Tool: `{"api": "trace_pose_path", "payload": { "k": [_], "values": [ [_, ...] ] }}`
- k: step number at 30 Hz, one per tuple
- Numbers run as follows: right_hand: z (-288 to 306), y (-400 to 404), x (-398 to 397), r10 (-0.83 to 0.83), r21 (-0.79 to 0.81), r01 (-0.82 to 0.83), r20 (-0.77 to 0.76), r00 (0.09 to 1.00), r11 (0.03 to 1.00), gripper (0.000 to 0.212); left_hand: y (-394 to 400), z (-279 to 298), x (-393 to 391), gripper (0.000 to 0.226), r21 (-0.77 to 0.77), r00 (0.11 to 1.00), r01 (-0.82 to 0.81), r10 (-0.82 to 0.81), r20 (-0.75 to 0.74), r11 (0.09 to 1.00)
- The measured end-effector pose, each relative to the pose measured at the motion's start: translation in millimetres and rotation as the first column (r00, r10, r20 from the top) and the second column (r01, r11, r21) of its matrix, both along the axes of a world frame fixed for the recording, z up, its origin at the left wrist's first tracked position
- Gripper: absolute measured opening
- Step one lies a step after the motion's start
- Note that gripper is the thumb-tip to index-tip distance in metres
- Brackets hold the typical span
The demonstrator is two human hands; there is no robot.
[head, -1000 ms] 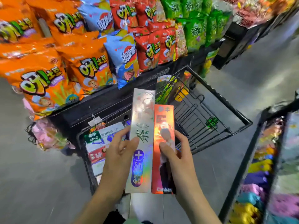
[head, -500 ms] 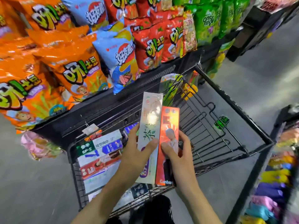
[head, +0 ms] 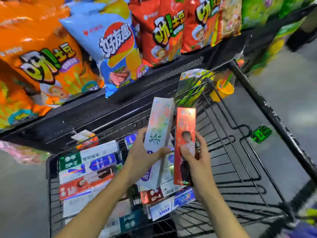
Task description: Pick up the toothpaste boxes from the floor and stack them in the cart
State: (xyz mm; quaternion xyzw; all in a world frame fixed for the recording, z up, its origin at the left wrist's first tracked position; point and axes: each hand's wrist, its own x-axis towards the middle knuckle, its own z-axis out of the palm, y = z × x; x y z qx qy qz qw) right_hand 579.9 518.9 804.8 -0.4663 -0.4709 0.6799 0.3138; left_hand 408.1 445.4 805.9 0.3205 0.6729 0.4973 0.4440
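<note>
Left hand [head: 142, 157] clamped on silver box [head: 158, 133], right hand [head: 197, 162] on orange box [head: 185, 141], held lengthwise above stacked boxes [head: 89, 170] in cart [head: 267, 110], likely for laying flat.

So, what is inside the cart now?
The cart holds stacked toothpaste boxes on its left side; bare wire floor on the right. Boxes under the hands' two boxes are partly hidden.

Left hand [head: 144, 157]: grips a silver toothpaste box [head: 158, 133], tilted, above the cart [head: 267, 110].
Right hand [head: 197, 162]: holds an orange toothpaste box [head: 185, 134] upright, just beside the silver one.
Cart's near-left part: stacked toothpaste boxes [head: 89, 170].
Shelf [head: 96, 114]: snack bags [head: 113, 47].
</note>
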Motion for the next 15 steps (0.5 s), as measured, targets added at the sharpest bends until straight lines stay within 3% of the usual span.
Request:
{"api": "trace_pose_path", "payload": {
  "k": [6, 11, 15],
  "values": [
    [-71.0, 18.8, 12.3, -0.009, -0.035, 0.012, 0.066, 0.998, 0.999, 0.065, 28.5, -77.5, -25.0, 0.077, -0.192, 0.913, 0.116, -0.181, -0.365, 0.974],
    [-114.8, 28.2, 8.0, 0.032, -0.059, -0.027, 0.082, 0.996, 0.998, 0.063, 56.9, -150.4, -45.7, 0.074, -0.408, 0.711, 0.200, -0.419, -0.565, 0.891],
    [-138.9, 39.2, 3.3, 0.069, -0.026, -0.066, 0.131, 0.989, 0.997, 0.056, 78.1, -187.3, -59.2, 0.078, -0.459, 0.566, 0.283, -0.533, -0.628, 0.842]
  ]
}}
